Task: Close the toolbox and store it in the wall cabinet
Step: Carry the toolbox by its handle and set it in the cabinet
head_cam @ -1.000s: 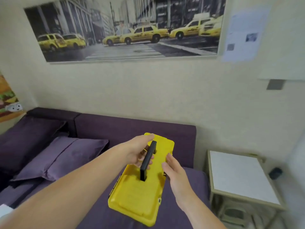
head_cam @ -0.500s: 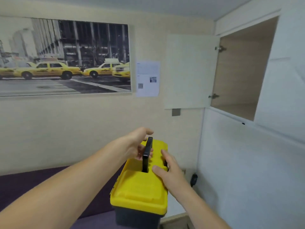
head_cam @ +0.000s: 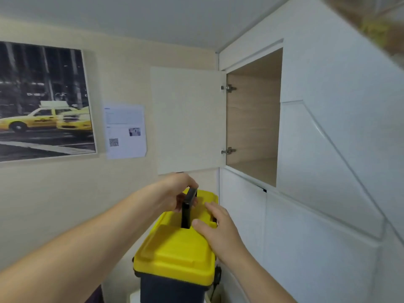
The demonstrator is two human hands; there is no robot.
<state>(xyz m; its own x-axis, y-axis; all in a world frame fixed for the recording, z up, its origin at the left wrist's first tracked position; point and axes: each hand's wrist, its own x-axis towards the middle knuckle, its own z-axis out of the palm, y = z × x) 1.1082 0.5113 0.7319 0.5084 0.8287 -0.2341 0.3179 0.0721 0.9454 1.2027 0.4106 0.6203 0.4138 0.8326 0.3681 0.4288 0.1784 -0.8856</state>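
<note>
The toolbox (head_cam: 175, 256) has a yellow lid, shut, over a black body, and it is held up in the lower middle of the view. My left hand (head_cam: 177, 191) grips its upright black handle (head_cam: 188, 207) from the left. My right hand (head_cam: 218, 230) rests flat on the right side of the lid, fingers together. Up and to the right, the wall cabinet (head_cam: 253, 127) stands open, its wood-lined inside bare. Its white door (head_cam: 188, 119) is swung flat against the wall on the left.
White panelled cupboard fronts (head_cam: 328, 193) fill the right side, below and beside the opening. A framed taxi picture (head_cam: 43, 101) and a paper notice (head_cam: 125, 131) hang on the beige wall to the left. A small white table edge (head_cam: 134, 297) shows under the toolbox.
The view has swung up and right from the purple sofa to the open cabinet. The toolbox has been lifted with both hands and now sits closer to the cabinet opening.
</note>
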